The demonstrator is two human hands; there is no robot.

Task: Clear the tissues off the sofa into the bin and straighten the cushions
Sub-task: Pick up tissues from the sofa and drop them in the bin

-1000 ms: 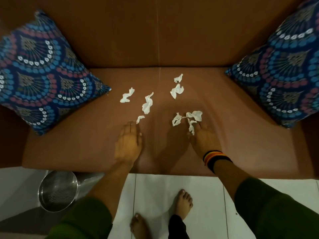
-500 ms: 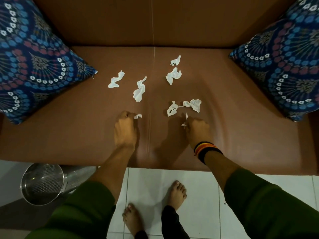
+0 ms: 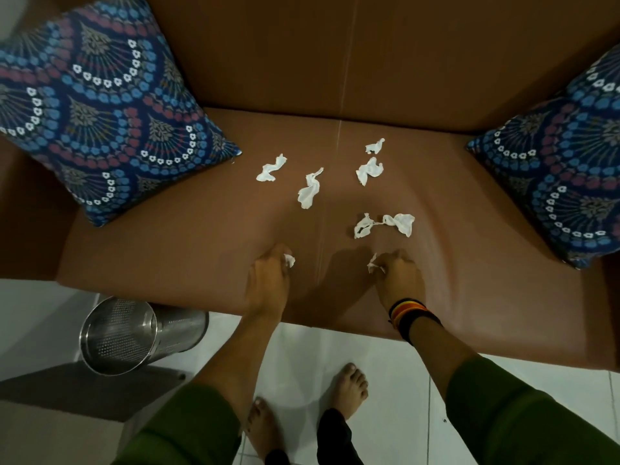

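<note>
Pinching one scrap each, the left hand [image 3: 268, 280] and right hand [image 3: 399, 280] have just closed on tissue; five tissues [image 3: 310, 189] remain mid-frame on the sofa [image 3: 167, 256], bin [image 3: 117, 333] lower left.

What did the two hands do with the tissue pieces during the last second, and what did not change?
Each hand closed on the tissue piece nearest to it: the left hand now pinches a small scrap, and the right hand has torn a small piece off the strip. The other loose tissues on the sofa, both cushions and the steel bin stayed as before.
</note>
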